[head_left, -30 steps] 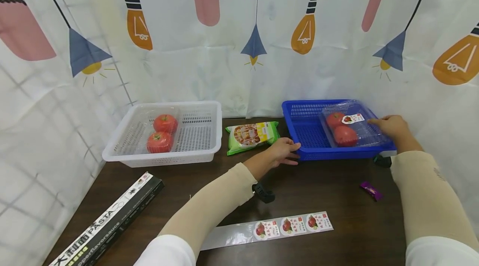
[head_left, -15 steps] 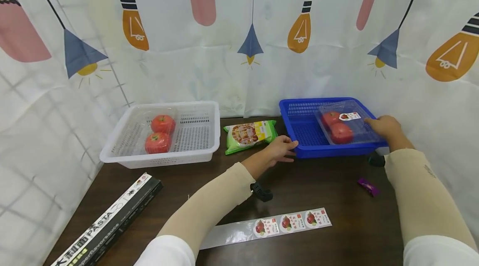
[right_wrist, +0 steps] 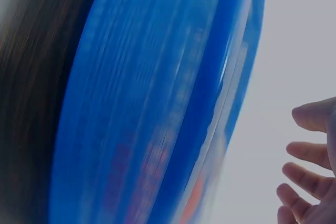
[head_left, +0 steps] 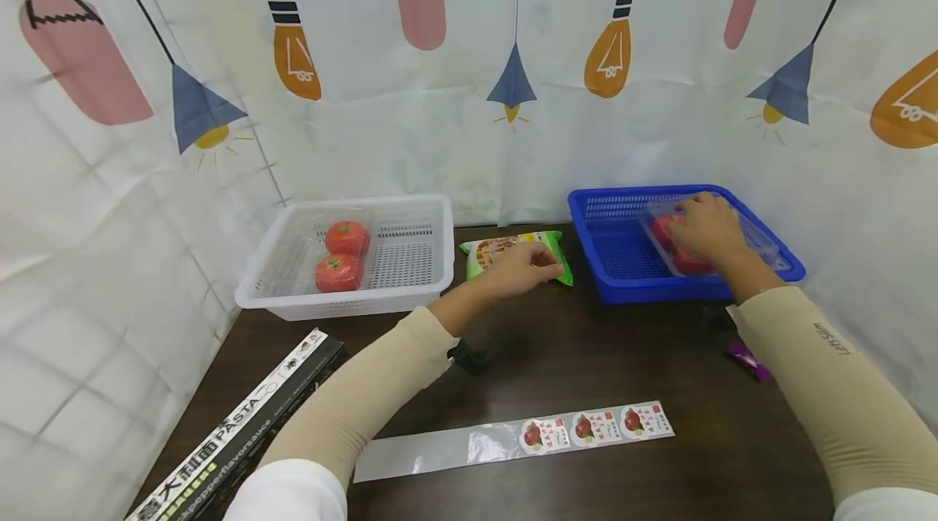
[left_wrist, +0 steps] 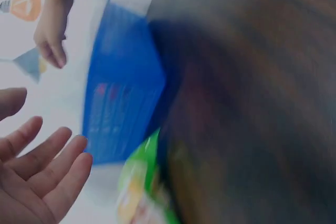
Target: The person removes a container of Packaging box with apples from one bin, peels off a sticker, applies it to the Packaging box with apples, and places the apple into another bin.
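Note:
Over the blue basket (head_left: 637, 291) hangs my right hand (head_left: 709, 232), overlapping a clear box of red tomatoes (head_left: 689, 264) that sits inside. The right wrist view shows this hand (right_wrist: 315, 174) with fingers spread and holding nothing, beside the basket wall (right_wrist: 142, 77). The box's sticker is hidden behind the hand. My left hand (head_left: 516, 270) is in the air in front of a green snack packet (head_left: 485, 247), covering part of it. In the left wrist view the left palm (left_wrist: 37, 182) is bare, its fingers extended and apart.
A white basket (head_left: 359, 305) with another clear box of tomatoes (head_left: 339, 273) stands at the back left. A black pasta box (head_left: 249, 423) lies at the left. A strip of fruit stickers (head_left: 469, 446) lies in front, and a purple-wrapped sweet (head_left: 744, 358) at the right.
My left hand has come off the blue basket's corner and moved left, in front of the packet. My right hand has left the box's right end and moved left above the tomatoes.

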Demonstrator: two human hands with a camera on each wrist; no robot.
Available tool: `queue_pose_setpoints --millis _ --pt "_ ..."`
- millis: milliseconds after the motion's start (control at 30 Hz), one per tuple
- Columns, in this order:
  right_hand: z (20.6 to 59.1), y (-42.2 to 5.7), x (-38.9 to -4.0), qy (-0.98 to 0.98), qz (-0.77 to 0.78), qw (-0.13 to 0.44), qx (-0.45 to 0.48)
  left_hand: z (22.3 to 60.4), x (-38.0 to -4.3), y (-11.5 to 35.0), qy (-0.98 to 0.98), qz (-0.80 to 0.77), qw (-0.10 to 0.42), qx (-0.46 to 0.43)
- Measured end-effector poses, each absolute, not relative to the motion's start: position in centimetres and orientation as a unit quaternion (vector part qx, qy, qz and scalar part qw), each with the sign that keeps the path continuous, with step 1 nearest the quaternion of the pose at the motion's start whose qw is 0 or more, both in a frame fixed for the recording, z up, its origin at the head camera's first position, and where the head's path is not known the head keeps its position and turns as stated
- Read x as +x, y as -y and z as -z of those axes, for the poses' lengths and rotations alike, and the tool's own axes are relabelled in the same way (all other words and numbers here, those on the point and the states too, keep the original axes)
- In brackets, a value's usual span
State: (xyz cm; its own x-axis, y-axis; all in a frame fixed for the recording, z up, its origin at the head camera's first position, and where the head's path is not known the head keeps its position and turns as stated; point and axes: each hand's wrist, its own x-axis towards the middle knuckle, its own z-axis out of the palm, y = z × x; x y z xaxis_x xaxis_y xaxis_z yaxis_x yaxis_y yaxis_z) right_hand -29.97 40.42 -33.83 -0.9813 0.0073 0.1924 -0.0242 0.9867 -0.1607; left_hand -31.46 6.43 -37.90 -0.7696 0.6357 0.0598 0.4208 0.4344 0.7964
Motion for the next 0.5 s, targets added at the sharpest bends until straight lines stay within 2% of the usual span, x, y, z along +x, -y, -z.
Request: queue_pose_setpoints --millis 100,233,500 --pt "33.9 -37.0 -30.9 0.991 -0.074 0.103 0.041 36.5 -31.9 -3.2 -0.861 -0.384 0.069 0.328" --pt "34.3 -32.4 -31.7 0.988 -0.076 0.103 0.083 35.3 -32.4 1.3 -0.882 -0.346 0.019 0.32" --pt "36.5 -23.2 -32.7 0.975 -0.124 0.093 0.157 34.2 -33.2 11.3 -0.935 -0.256 -0.059 0.238"
